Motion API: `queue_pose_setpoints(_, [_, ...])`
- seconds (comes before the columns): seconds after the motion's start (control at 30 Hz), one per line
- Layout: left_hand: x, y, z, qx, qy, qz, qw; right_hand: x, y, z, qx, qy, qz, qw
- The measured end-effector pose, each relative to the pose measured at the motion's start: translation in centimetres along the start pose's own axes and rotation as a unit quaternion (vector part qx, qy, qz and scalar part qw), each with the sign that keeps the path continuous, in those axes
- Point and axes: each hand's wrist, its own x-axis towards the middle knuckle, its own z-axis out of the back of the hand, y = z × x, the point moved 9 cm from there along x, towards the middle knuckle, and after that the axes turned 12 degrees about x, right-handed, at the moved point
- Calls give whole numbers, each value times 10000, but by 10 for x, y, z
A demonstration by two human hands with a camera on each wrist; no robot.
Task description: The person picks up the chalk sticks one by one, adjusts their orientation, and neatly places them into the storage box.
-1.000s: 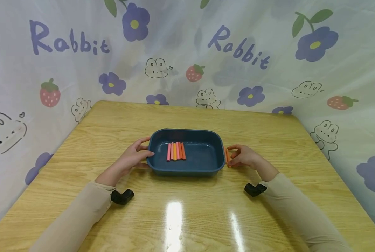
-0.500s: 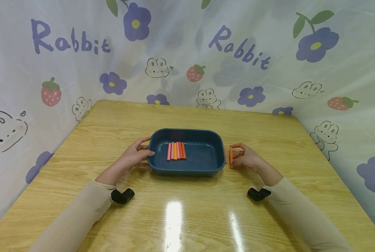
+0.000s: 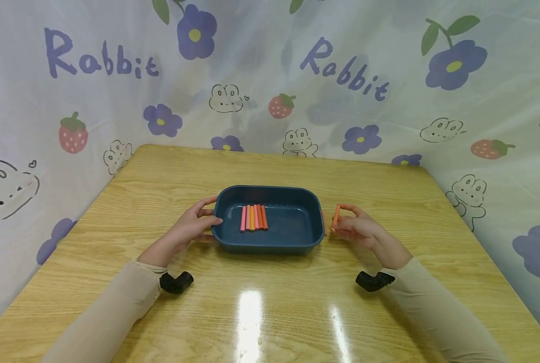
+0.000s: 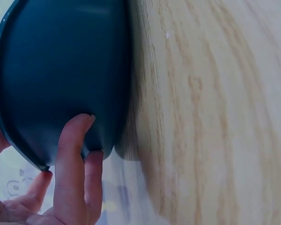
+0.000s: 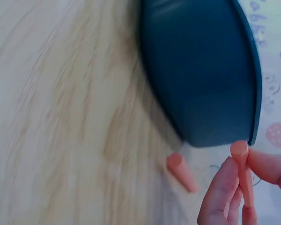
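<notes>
A dark blue rectangular bin [image 3: 270,249] sits on the wooden table [image 3: 279,302]. My left hand [image 3: 189,226] grips its left end, thumb over the rim; in the left wrist view the fingers [image 4: 70,164] lie along the outer wall. Beyond the bin's right end, my right hand [image 3: 364,229] pinches an orange crayon [image 5: 243,176] between thumb and fingers, tilted up. Another orange crayon [image 5: 181,173] lies on the table close beside the bin, mostly hidden by it in the head view. Inside the bin, several pink, yellow and orange-red crayons [image 3: 252,219] form a row toward the left.
Behind the table hangs a white curtain [image 3: 260,60] printed with rabbits, flowers and strawberries. Black wrist-worn devices [image 3: 176,283] sit on both forearms. The table's far edge [image 3: 270,153] meets the curtain.
My right hand has moved slightly right, away from the bin, lifting and tilting one orange crayon; the other stays by the bin. My left hand and the bin have not moved.
</notes>
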Motion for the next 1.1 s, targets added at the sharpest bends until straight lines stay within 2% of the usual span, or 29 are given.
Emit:
queue_pose_setpoints(0.13, [0, 0, 0, 2, 4, 7, 10000, -1, 2, -6, 286, -123, 39, 9995])
queue_pose_setpoints(0.63, [-1, -2, 0, 23, 9, 3, 10000, -2, 20, -41, 214, -73, 247, 9994])
queue_pose_setpoints(1.1, [1, 1, 0, 49, -6, 13, 10000, 5, 26, -76, 147, 160, -29, 9998])
